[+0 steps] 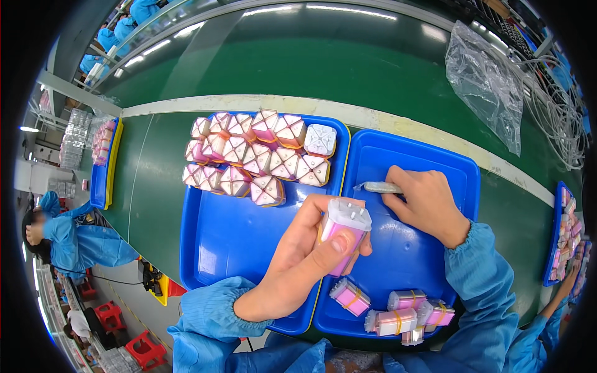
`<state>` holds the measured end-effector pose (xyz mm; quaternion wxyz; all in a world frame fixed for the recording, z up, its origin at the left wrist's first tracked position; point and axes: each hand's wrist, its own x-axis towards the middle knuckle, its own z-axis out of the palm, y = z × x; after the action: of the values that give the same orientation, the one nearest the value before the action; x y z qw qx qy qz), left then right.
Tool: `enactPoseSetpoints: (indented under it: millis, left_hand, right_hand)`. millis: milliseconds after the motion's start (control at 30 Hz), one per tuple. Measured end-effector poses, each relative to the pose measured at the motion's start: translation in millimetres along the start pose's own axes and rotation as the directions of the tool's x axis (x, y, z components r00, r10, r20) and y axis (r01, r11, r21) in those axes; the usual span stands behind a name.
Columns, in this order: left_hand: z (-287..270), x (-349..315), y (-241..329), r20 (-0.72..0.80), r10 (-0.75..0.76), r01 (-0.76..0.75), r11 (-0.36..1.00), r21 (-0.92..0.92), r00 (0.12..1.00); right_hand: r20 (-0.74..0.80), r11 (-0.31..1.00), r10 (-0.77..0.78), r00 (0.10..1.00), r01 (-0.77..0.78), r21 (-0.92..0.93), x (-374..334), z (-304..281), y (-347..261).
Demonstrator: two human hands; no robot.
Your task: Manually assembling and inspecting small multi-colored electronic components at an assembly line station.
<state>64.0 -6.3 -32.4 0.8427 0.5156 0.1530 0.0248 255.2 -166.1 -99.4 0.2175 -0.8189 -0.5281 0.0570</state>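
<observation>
Over the gap between two trays, my left hand [305, 248] is closed around a boxy plug adapter [349, 216] with a pink side. Its white end, with metal prongs showing, faces up. A short pale grey tool [381, 187] with a thin tip pointing left is pinched in my right hand [429, 202]; what kind of tool it is, I cannot make out. That hand is above the right blue tray [413, 144]. Several pink-and-white adapters [398, 322] with yellow bands lie in that tray's near end. Rows of similar adapters [255, 158] stand in the left blue tray [217, 242].
A green belt [298, 62] runs beyond the pale rail [398, 119]. A clear plastic bag [485, 81] and coiled white cables [550, 112] lie at the far right. More loaded trays stand at the far left [112, 165] and right edge. People in blue work nearby.
</observation>
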Motion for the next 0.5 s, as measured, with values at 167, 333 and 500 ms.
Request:
enactPoseSetpoints:
  millis: [167, 333, 500]
  left_hand:
    - [-8.2, -1.9, 1.8, 0.115, -0.035, 0.046, 0.994, -0.095, 0.993]
    - [-8.1, -2.4, 3.0, 0.113, -0.044, 0.055, 0.994, -0.093, 0.993]
    - [-4.5, -0.8, 1.6, 0.042, -0.037, 0.037, 0.999, -0.01, 0.998]
  right_hand:
    - [-0.001, 1.0, 0.009, 1.0, -0.009, 0.002, 0.1, -0.1, -0.1]
    - [0.005, 1.0, 0.011, 1.0, -0.011, -0.003, 0.4, 0.7, 0.1]
    - [-0.008, 1.0, 0.002, 1.0, -0.002, -0.007, 0.4, 1.3, 0.8]
